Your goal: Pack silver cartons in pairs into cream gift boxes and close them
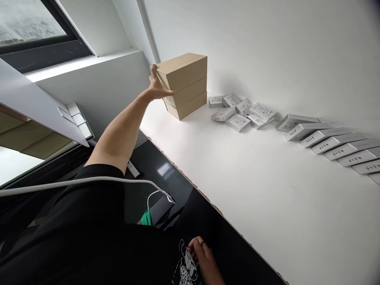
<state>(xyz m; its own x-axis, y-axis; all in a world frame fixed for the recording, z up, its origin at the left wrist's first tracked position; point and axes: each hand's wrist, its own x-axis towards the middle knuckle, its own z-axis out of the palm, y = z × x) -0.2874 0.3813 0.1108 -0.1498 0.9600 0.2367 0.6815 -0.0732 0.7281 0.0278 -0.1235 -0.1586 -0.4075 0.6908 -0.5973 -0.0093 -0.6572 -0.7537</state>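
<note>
Three plain tan cardboard boxes (190, 81) stand stacked against the wall at the far end of the white tabletop. My left hand (158, 85) reaches out to the near left end of this stack. Its thumb lies along the side and its fingers curl over the upper edge, partly hidden behind the boxes. Low in the view, my right hand (202, 251) is held close to my black shirt, away from the table. A ring shows on one of its curled fingers, and nothing is visible in it.
Several small silver boxes (237, 113) lie in a loose heap beside the stack. A leaning row of similar silver boxes (341, 144) runs along the wall at right. The table has a rough front edge (192, 184). A white cable (89, 180) crosses over my left arm.
</note>
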